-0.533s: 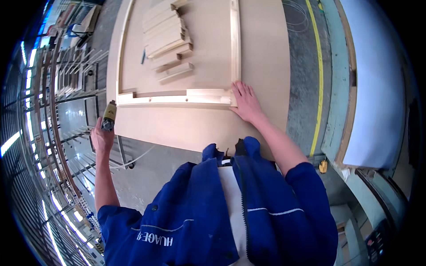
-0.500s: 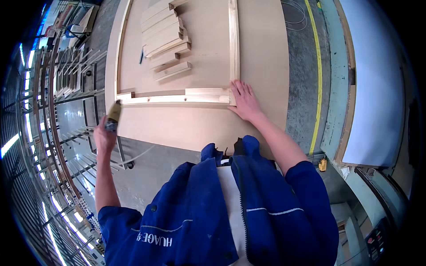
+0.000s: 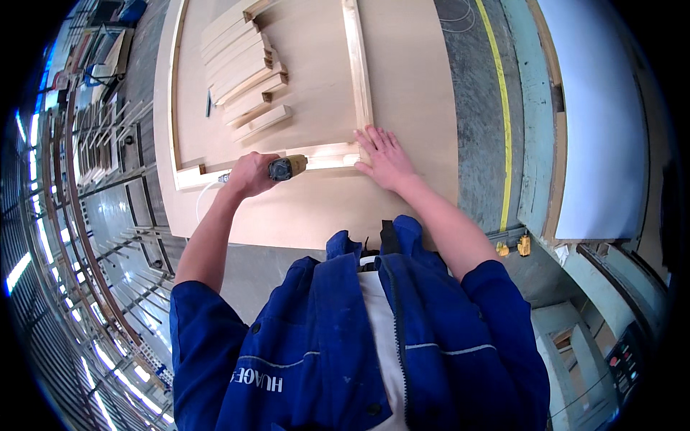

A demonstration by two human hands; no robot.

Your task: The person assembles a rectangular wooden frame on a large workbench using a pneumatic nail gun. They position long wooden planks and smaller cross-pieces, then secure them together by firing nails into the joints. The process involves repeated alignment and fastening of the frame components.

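My left hand (image 3: 249, 173) grips a tool with a yellow and dark body (image 3: 287, 167), its hose trailing to the left, held over the near rail of a light wooden frame (image 3: 330, 155). My right hand (image 3: 386, 158) lies flat with spread fingers on the frame's near right corner, where the near rail meets the long side rail (image 3: 357, 65). The frame rests on a large wooden board (image 3: 410, 93) that serves as the worktop.
A stack of short wooden slats (image 3: 241, 65) lies inside the frame at the back. To the left stand metal racks with wooden pieces (image 3: 100, 136). On the right runs grey floor with a yellow line (image 3: 498, 108) and a white panel (image 3: 600, 115).
My left hand has swung the tool from beside the table's left edge up onto the near rail of the frame. My right hand has stayed on the corner.
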